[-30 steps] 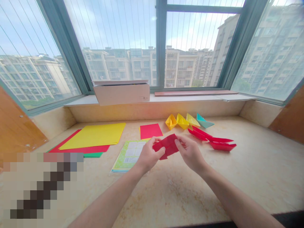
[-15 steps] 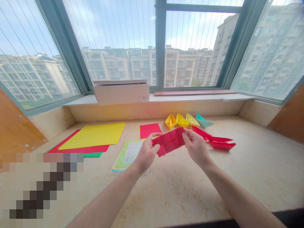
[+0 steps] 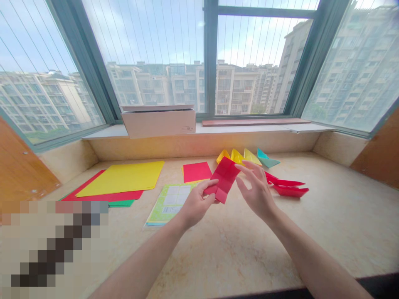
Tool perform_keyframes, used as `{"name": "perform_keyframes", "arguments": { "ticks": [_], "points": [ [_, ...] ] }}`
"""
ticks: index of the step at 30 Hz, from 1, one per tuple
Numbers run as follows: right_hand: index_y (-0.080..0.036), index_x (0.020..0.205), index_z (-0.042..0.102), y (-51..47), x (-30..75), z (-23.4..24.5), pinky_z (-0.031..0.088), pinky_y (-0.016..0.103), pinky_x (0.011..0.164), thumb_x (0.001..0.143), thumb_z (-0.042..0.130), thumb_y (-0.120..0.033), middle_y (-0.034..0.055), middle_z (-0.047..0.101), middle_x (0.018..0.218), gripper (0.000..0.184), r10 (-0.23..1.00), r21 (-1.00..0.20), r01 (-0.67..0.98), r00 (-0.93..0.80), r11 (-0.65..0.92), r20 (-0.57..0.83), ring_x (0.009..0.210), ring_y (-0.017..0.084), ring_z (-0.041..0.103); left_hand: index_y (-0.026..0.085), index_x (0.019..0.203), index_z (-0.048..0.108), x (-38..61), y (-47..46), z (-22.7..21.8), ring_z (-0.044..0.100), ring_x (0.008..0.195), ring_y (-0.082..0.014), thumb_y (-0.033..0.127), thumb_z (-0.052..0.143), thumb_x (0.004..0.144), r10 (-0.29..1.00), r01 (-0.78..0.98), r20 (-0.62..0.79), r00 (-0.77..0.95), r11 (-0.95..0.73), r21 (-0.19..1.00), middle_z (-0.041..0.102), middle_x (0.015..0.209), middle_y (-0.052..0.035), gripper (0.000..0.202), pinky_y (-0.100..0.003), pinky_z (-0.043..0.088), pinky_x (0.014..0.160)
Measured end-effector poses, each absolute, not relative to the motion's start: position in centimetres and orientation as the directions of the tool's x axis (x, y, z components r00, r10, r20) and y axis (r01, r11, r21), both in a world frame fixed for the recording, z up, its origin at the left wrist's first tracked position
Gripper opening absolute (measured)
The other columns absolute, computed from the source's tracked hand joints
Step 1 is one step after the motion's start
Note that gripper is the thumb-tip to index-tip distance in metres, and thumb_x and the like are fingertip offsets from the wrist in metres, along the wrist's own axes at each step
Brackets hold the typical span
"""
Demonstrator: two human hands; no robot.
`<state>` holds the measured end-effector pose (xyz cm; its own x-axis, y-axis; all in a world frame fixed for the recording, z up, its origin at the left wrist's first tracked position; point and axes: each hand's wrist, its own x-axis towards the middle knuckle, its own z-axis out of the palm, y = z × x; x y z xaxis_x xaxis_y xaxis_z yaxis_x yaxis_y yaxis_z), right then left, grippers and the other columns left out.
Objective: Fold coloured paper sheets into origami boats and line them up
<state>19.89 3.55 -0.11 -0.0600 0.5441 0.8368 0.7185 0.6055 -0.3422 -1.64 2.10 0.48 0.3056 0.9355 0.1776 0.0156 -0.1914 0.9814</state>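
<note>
A folded red paper [image 3: 225, 178] is held up above the stone ledge, creased into panels and tilted up to the right. My left hand [image 3: 196, 203] pinches its lower left corner. My right hand [image 3: 257, 191] is beside the paper's right edge with its fingers spread apart, touching or just off the sheet. Behind the paper stand yellow paper boats [image 3: 238, 156] and a teal paper boat [image 3: 267, 159]. Red paper boats [image 3: 288, 187] lie to the right of my right hand.
A red square sheet [image 3: 196, 171] lies behind my left hand. A green printed sheet [image 3: 170, 201] is under my left wrist. Large yellow paper [image 3: 124, 176] over red and green sheets lies at left. A cardboard box [image 3: 158, 121] sits on the windowsill.
The red paper has been unfolded and turned from lying across both hands to standing tilted. My right hand has let go of it and opened; my left hand keeps its pinch.
</note>
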Motion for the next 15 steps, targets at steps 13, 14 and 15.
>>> {"name": "perform_keyframes", "arguments": {
  "ticks": [13, 14, 15],
  "points": [
    [-0.029, 0.121, 0.067, 2.7, 18.6, -0.9, 0.047, 0.043, 0.1, 0.093, 0.051, -0.005, 0.0084, 0.061, 0.132, 0.04, 0.593, -0.2, 0.579, -0.641, 0.791, 0.487, 0.12, 0.025, 0.058, 0.014, 0.135, 0.055, -1.9, 2.4, -0.4, 0.066, 0.109, -0.0266, 0.023, 0.066, 0.076, 0.949, 0.352, 0.138, 0.283, -0.237, 0.905, 0.062, 0.132, -0.0137, 0.061, -0.037, 0.054, 0.091],
    [-0.027, 0.114, 0.069, 2.7, 18.7, -0.9, 0.048, 0.041, 0.097, 0.093, 0.052, -0.007, 0.0081, 0.065, 0.125, 0.034, 0.612, -0.23, 0.583, -0.632, 0.78, 0.474, 0.114, 0.024, 0.061, 0.014, 0.136, 0.054, -1.9, 2.3, -0.4, 0.068, 0.102, -0.0248, 0.025, 0.066, 0.077, 0.946, 0.391, 0.099, 0.307, -0.221, 0.894, 0.066, 0.125, -0.0115, 0.061, -0.036, 0.054, 0.087],
    [-0.025, 0.108, 0.07, 2.7, 18.7, -0.8, 0.05, 0.038, 0.092, 0.093, 0.053, -0.008, 0.0072, 0.068, 0.116, 0.028, 0.636, -0.262, 0.589, -0.622, 0.765, 0.458, 0.107, 0.022, 0.063, 0.014, 0.136, 0.054, -2.0, 2.2, -0.3, 0.068, 0.095, -0.0232, 0.027, 0.065, 0.078, 0.941, 0.425, 0.072, 0.331, -0.216, 0.879, 0.069, 0.117, -0.0094, 0.06, -0.035, 0.054, 0.083]
  ]
}}
